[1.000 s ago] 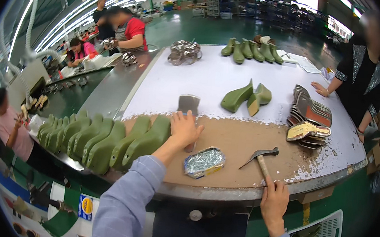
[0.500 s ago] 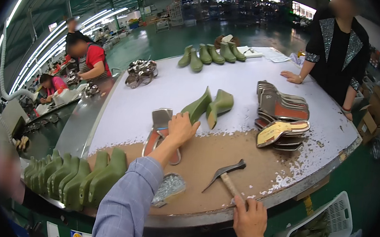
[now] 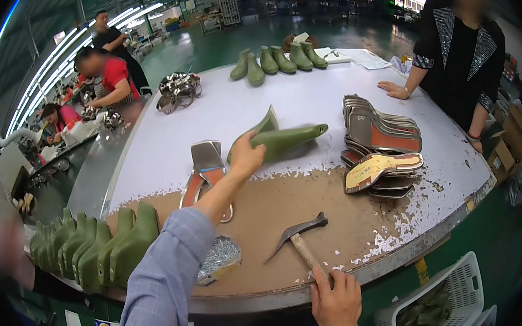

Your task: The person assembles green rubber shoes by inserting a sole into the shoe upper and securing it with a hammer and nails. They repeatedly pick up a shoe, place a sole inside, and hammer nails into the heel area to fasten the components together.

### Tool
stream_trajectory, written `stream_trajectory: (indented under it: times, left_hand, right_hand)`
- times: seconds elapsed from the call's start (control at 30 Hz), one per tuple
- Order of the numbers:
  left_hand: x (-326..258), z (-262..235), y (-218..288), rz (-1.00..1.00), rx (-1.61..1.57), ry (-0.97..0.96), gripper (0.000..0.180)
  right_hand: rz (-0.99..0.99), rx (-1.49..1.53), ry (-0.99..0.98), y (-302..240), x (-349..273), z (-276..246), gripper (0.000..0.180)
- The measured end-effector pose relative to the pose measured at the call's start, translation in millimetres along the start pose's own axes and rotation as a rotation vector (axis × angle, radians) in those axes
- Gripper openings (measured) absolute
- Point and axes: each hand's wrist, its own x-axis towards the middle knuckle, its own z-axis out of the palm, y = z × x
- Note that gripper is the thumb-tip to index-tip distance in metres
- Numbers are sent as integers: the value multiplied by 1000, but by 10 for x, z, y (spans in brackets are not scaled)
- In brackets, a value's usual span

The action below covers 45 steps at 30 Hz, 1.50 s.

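Observation:
My left hand [image 3: 248, 157] reaches over the middle of the table, its fingers closed on a green shoe last [image 3: 291, 139]. That last lies tilted, its narrow end pointing right. Against it, partly hidden behind, is a second green last [image 3: 268, 121]. Next to my left wrist are metal-edged sole plates [image 3: 207, 157] with red-brown faces. At the near table edge my right hand [image 3: 339, 303] is closed at the end of the wooden handle of a hammer [image 3: 304, 238]. The hammer's dark head, with one long pointed end, rests on the brown board. A clear bag of small metal nails [image 3: 220, 260] lies by my left forearm.
Several green lasts [image 3: 95, 251] stand in a row at the near left; more [image 3: 279, 60] stand at the back. Stacked sole plates [image 3: 384, 136] sit at right, metal buckle-like pieces [image 3: 177, 90] far left. A white basket [image 3: 467, 286] is lower right. A person [image 3: 458, 68] leans on the table.
My left hand has taken hold of a last, which has swung round from pointing nearer me to lying out rightward. My right hand stays at the hammer handle. The whole view has shifted slightly.

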Motion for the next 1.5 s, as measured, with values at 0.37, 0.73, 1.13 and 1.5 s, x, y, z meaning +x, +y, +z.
stream_trajectory:
  times: [0.37,0.73,1.13,1.5]
  left_hand:
    - [-2279,-1783,682,61,-548,-428,37]
    - [-1095,-1537,-667,123,417,123,49]
    - [-937,-1917,-464,78,60,564,46]
    - [-4367,-1710,683,-506,-1585,-42,72]
  right_hand:
    - [-83,581,88,-231,81,-888,104]
    - [706,1645,-115,-754,-1466,-534,58]
    - [628,1721,150,-893,-1594,-764,67]
    - [-336,782,-64,-1785,-905,-362,104]
